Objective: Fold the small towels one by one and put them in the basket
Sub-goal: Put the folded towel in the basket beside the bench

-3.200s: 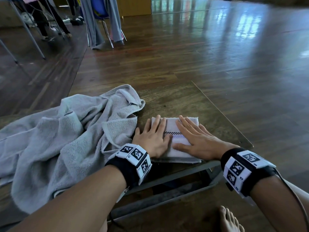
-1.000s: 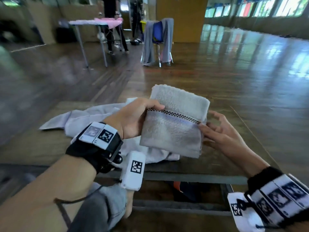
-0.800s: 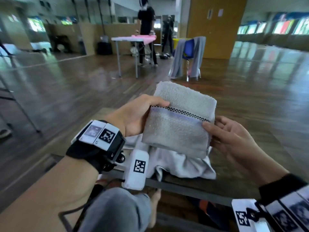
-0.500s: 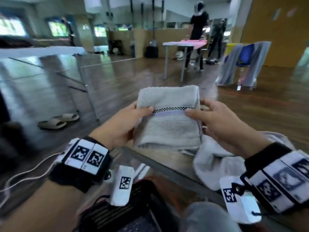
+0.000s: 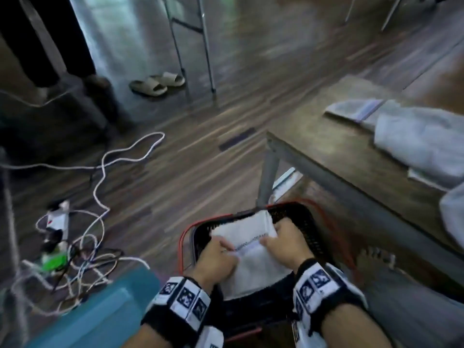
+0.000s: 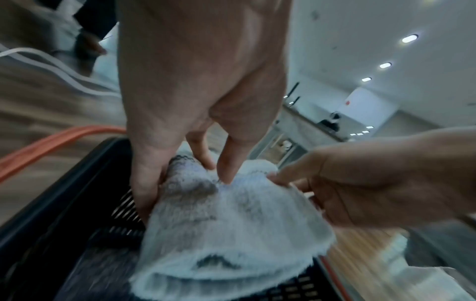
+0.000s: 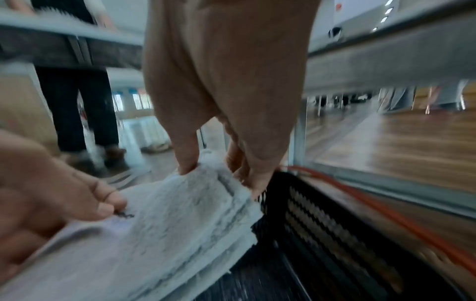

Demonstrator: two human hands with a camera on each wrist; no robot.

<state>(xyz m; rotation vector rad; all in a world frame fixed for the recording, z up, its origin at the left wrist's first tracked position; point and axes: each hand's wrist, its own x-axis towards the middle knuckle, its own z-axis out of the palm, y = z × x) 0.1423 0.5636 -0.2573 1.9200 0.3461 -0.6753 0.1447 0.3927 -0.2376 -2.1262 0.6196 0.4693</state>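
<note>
A folded white towel (image 5: pixel 251 257) with a thin checked band sits inside the black slatted basket (image 5: pixel 305 222), which stands on the floor beside the table and has red handles. My left hand (image 5: pixel 221 254) grips the towel's left edge, thumb on top and fingers under it (image 6: pixel 224 173). My right hand (image 5: pixel 281 242) pinches the right edge (image 7: pixel 216 169) close to the basket wall. The towel (image 6: pixel 231 234) lies tilted, its near end still above the basket floor (image 7: pixel 257 285). More unfolded pale towels (image 5: pixel 414 136) lie on the table.
The low wooden table (image 5: pixel 339 156) with a grey metal frame stands right of the basket. Tangled white cables and a power strip (image 5: pixel 60 237) cover the floor at the left. A pair of slippers (image 5: pixel 155 84), metal legs and a teal box (image 5: pixel 100 310) are nearby.
I have turned left and down from the table. Both hands have carried the folded towel from chest height down into the basket on the floor.
</note>
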